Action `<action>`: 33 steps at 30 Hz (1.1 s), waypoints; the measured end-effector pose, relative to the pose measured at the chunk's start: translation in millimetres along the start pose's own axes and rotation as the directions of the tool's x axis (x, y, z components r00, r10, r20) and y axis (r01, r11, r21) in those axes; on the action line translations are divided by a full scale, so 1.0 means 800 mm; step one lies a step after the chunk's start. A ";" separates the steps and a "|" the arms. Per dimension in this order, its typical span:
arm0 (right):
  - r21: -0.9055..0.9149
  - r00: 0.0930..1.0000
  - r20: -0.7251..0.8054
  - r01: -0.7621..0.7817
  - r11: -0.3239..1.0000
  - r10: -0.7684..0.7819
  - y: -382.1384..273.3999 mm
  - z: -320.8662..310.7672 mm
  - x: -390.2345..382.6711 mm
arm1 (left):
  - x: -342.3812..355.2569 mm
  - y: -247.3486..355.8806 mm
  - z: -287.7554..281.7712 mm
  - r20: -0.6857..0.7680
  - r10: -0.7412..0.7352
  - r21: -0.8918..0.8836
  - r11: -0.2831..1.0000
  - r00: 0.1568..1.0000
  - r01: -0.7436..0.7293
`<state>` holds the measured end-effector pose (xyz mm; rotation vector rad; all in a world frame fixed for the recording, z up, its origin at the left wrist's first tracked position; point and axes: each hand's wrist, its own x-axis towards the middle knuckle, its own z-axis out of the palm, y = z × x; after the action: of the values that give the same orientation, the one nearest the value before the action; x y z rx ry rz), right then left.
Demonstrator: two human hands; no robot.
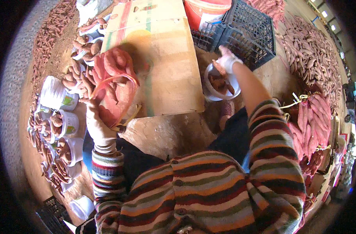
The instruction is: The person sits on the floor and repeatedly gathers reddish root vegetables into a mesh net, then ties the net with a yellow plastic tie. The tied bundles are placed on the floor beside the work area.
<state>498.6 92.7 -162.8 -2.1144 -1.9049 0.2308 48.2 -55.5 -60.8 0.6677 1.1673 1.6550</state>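
Note:
My left hand (97, 124), in a white glove, grips the edge of a red mesh bag (122, 98). Several sweet potatoes (115, 61) fill the bag's far part, and its mouth gapes toward me on the left of a flattened cardboard sheet (172, 74). On the other side, my gloved right hand (228, 61) is closed around a slender sweet potato (219, 67). That hand is over the rim of a white bucket (209, 93), inside which more sweet potatoes (220, 84) lie.
Beyond the white bucket stand a black plastic crate (252, 33) and a red bucket (209, 8). White tubs (71, 124) of sweet potatoes line the left. Filled red mesh bags (311, 123) lie at my right, before a large sweet potato heap (312, 54).

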 end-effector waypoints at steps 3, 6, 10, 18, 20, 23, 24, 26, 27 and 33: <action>-0.153 0.939 0.335 -0.026 0.988 0.077 -0.002 0.058 -0.028 | 0.006 -0.010 -0.001 0.156 0.026 0.102 0.994 0.987 -0.043; -0.203 0.891 0.436 -0.040 0.978 0.127 0.012 0.082 -0.037 | 0.012 -0.018 -0.008 0.275 0.065 0.214 0.969 0.959 -0.126; -0.296 0.926 0.378 0.137 0.945 -0.016 0.035 0.090 -0.038 | 0.021 -0.022 -0.021 0.279 0.155 0.467 0.841 0.948 -0.275; -0.081 0.941 -0.302 0.136 0.987 -0.154 0.001 -0.067 -0.021 | 0.016 -0.027 -0.029 0.173 0.248 0.310 0.905 0.953 -0.292; 0.211 0.972 -0.201 0.167 0.963 -0.124 -0.028 -0.125 -0.025 | 0.015 -0.030 -0.025 0.150 0.244 0.220 0.936 0.958 -0.273; 0.485 0.996 0.020 0.066 0.872 -0.087 -0.085 -0.185 -0.047 | 0.015 -0.037 -0.016 0.183 0.132 0.006 0.991 0.974 -0.135; 0.344 0.983 -0.071 0.182 0.921 -0.167 -0.112 -0.186 -0.049 | 0.016 -0.038 -0.014 0.211 0.050 -0.018 0.999 0.976 -0.048; 0.120 0.903 -0.177 0.415 0.902 -0.391 -0.159 -0.190 -0.059 | 0.017 -0.039 -0.009 0.159 0.108 0.016 0.994 0.981 -0.112; -0.012 0.828 -0.222 0.526 0.850 -0.516 -0.179 -0.190 -0.061 | 0.018 -0.038 -0.007 0.157 0.116 0.042 0.991 0.981 -0.124; -0.141 0.928 0.060 0.373 0.917 -0.368 -0.257 -0.093 -0.077 | 0.015 -0.035 0.000 0.168 -0.015 -0.035 0.999 0.986 0.022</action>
<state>320.0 41.6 -32.2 -1.7904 -2.3607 0.0407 54.5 -42.2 -87.8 0.7559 1.0171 1.5686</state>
